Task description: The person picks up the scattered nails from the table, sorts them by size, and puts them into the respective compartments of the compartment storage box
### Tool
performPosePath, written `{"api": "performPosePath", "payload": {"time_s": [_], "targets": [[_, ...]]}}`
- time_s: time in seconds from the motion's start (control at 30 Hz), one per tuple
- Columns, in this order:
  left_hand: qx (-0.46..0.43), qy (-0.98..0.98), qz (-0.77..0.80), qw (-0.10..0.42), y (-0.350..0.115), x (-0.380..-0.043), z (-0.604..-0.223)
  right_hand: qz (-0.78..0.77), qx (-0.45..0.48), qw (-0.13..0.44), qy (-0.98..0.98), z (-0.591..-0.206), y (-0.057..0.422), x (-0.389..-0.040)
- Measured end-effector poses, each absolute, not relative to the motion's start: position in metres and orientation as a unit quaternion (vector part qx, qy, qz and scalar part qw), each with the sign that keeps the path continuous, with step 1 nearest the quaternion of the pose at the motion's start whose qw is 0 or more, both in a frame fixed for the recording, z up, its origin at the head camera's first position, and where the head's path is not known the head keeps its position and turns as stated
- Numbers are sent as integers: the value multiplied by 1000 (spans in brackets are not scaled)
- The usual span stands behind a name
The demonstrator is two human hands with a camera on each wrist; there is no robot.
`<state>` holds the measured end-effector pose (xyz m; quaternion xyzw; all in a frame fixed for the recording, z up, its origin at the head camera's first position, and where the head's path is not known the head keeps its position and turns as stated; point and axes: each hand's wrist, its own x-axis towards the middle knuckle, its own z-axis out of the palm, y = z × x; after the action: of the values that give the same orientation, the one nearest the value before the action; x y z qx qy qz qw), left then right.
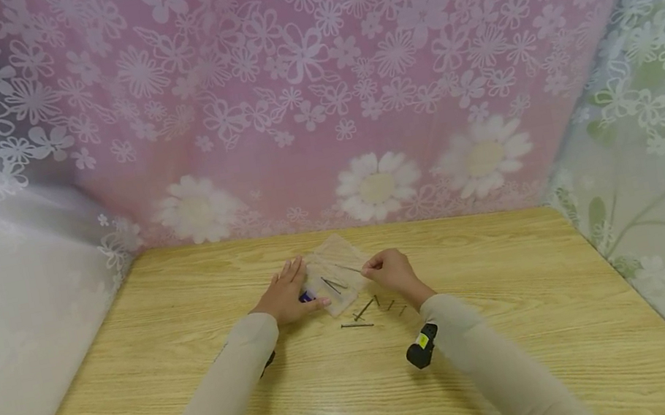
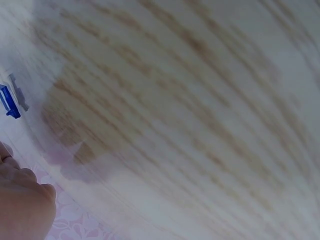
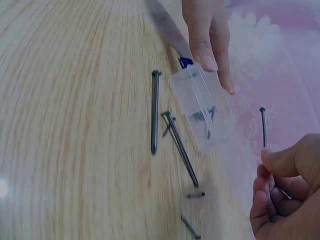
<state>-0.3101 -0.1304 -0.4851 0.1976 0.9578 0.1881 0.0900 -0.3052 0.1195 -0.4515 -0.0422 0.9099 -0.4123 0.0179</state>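
A clear plastic box with a raised clear lid and a blue latch lies on the table. Several dark nails show inside it. My left hand rests at the box's left end, fingers extended and thumb along the near side. Just right of the box, my right hand pinches a long nail between thumb and fingers, its head pointing away from the hand. In the left wrist view only part of a hand and the blue latch appear, beside a blurred surface.
In front of the box lie loose nails: a thick one, another long one across a smaller piece, and short ones to the right. Floral curtains hang behind the wooden table and along both sides.
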Motion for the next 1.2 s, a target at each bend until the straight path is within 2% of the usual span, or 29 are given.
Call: {"api": "performPosePath", "payload": {"time_s": [0.67,1.0,1.2], "targets": [[198,957,192,86,-130,-309,-484,-435,46,-29,899,-463,77,-305],[198,956,197,83,-132,-311,-488,-429,38,-51,901,-465,74,-301],[199,956,198,84,-132,-312,-488,-436,29,-36,899,-461,77,-299]]}}
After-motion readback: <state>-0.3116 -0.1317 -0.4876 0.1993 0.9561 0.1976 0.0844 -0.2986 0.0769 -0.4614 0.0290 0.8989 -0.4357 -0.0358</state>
